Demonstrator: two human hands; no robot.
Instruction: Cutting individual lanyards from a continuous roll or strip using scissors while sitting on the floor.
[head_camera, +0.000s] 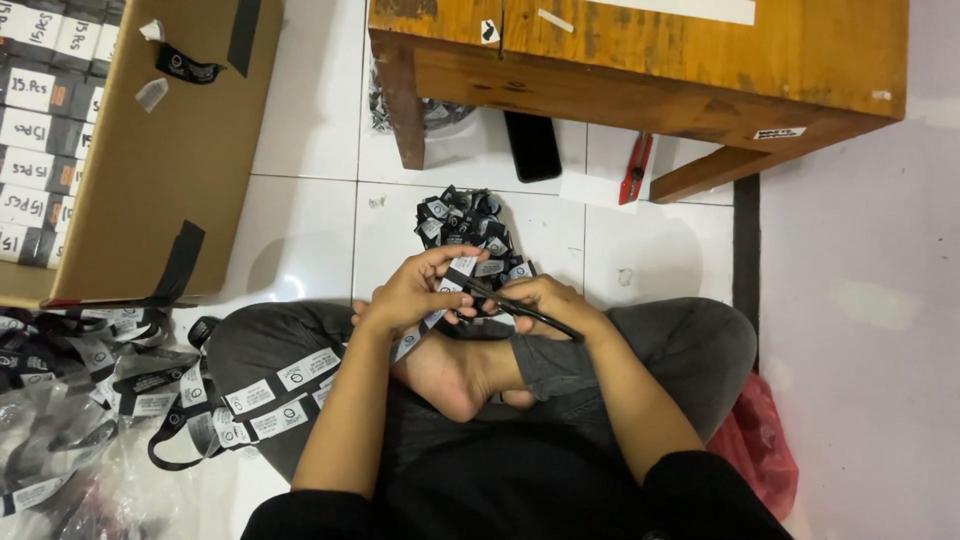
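Both hands (415, 290) closed on label strip (300, 375)

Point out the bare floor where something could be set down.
Bare white tile lies between the cardboard box and the wooden table's leg, and right of the cut label pile, below the red cutter. Crowded: label strips beside the left knee.

Person wearing black top, sleeves pushed up above elbows, forearms showing bare. Dark grey trousers. Feet bare. Left hand (410, 292), right hand (552, 302) wearing no gloves.
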